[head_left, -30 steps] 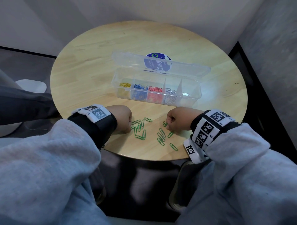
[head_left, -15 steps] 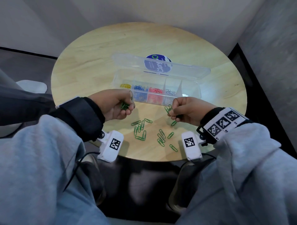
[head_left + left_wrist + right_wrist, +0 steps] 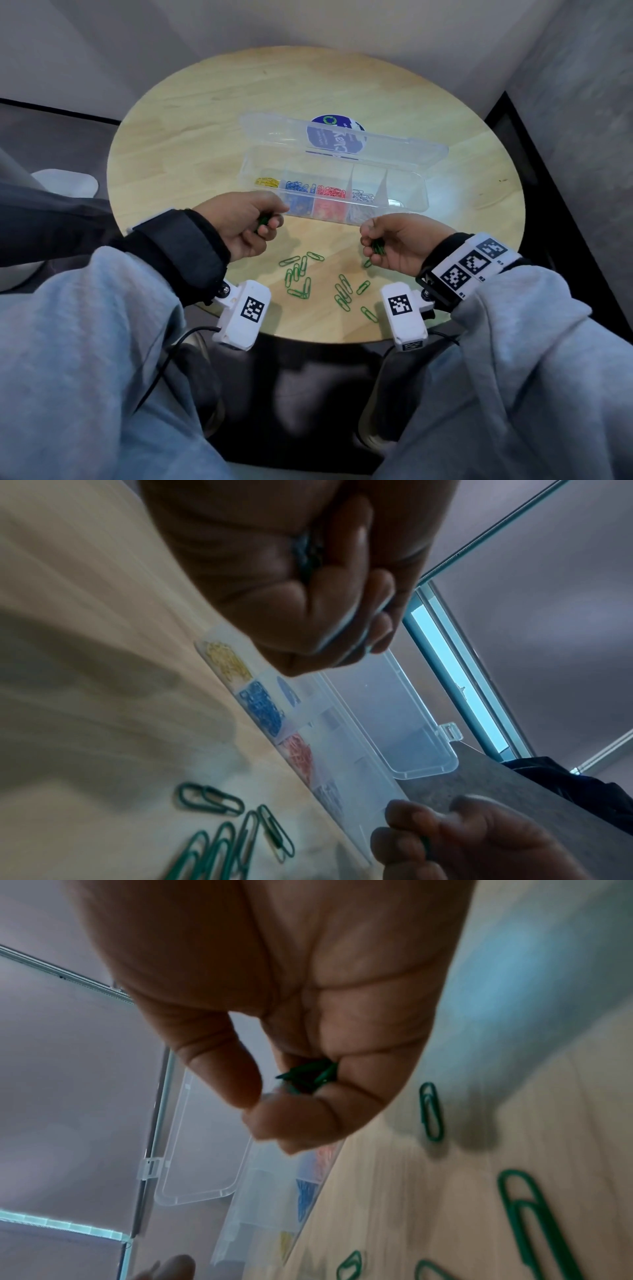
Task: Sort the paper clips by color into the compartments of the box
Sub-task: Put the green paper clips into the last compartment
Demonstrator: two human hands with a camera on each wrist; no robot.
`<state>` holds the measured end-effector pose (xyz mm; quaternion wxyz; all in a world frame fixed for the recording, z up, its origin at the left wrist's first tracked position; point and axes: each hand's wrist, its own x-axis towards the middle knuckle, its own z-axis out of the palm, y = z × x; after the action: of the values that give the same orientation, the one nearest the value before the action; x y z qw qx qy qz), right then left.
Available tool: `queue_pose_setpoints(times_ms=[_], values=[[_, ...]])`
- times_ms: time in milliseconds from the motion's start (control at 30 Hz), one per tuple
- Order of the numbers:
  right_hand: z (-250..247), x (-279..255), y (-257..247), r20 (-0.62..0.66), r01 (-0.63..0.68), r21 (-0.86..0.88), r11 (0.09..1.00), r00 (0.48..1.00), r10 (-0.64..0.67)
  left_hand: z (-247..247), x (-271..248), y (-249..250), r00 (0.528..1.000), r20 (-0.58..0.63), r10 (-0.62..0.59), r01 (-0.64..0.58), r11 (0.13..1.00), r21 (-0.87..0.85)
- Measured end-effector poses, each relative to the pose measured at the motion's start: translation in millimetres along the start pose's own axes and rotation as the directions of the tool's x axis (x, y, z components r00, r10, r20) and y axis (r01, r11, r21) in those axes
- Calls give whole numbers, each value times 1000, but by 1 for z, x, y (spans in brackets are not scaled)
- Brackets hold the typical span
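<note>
A clear plastic box [image 3: 416, 205] with its lid open stands mid-table; its compartments hold yellow [image 3: 267, 181], blue [image 3: 297, 186], red [image 3: 330, 192] and silver clips [image 3: 363, 197], and the rightmost one looks bare. My left hand [image 3: 246, 226] hovers just in front of the box's left end, fingers curled round a bunch of green clips [image 3: 263, 219]. My right hand [image 3: 397, 243] hangs before the box's right half, gripping green clips [image 3: 377, 246] [image 3: 308, 1076]. Several loose green clips [image 3: 301, 274] lie on the table between and below both hands.
The round wooden table [image 3: 205, 137] is small; its near edge runs just under my wrists. A blue round sticker [image 3: 335, 137] shows through the raised lid. Grey walls close in behind and on the right. A white object [image 3: 65, 183] sits off the table at left.
Both hands have lifted off the table, turned palm-side up and risen toward the box, each carrying green clips. Fewer clips remain near where the fists rested.
</note>
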<state>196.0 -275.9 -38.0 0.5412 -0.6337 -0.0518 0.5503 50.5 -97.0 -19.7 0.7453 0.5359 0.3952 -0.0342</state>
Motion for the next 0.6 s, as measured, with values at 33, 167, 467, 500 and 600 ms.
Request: queue_pose_setpoints(times_ms=[33, 167, 467, 500, 600], values=[[1, -1, -1, -9, 3, -7, 1000, 1000, -3, 0, 2, -1, 1000, -18, -18, 18, 1000, 3], [-3, -1, -1, -130, -11, -301, 953, 991, -30, 0, 3, -6, 990, -76, -122, 121, 992, -14], [-7, -7, 0, -184, -124, -960, 250, 955, -233, 15, -3, -14, 994, -102, 39, 53, 648, 760], [-6, -6, 1, -182, -131, -964, 232, 959, -218, 18, -5, -14, 991, -104, 89, 42, 523, 851], [-1, -6, 6, -184, -155, -974, 163, 967, -176, 28, -8, -15, 983, -86, 160, 44, 249, 968]])
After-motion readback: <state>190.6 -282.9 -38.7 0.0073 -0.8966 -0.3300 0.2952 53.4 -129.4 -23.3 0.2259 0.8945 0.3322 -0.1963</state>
